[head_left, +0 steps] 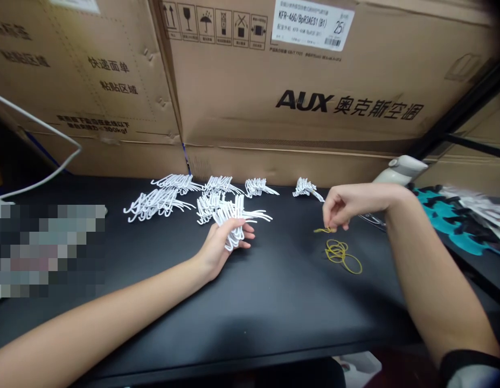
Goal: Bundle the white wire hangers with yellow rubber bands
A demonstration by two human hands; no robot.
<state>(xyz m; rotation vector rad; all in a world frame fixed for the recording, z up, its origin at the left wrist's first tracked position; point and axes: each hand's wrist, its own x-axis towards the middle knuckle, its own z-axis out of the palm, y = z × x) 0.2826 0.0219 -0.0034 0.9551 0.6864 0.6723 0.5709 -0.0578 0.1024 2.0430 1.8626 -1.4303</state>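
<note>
A bundle of white hooks (235,229) lies in my left hand (220,245), the thumb pressed over it and the fingertips showing on the far side. To the right, my right hand (339,207) pinches a yellow rubber band (323,230) above the black table (282,302). Several loose yellow rubber bands (337,252) lie just below that hand. Behind my left hand are more bundles of white hooks (157,203), and one small bundle (307,188) rests behind and left of my right hand.
Large cardboard boxes (250,102) stand along the table's back. A white cable (48,129) hangs at the left, near a blurred-out object (43,250). At the right are a white device (399,171), turquoise and black items (448,221) and a black metal frame (476,146).
</note>
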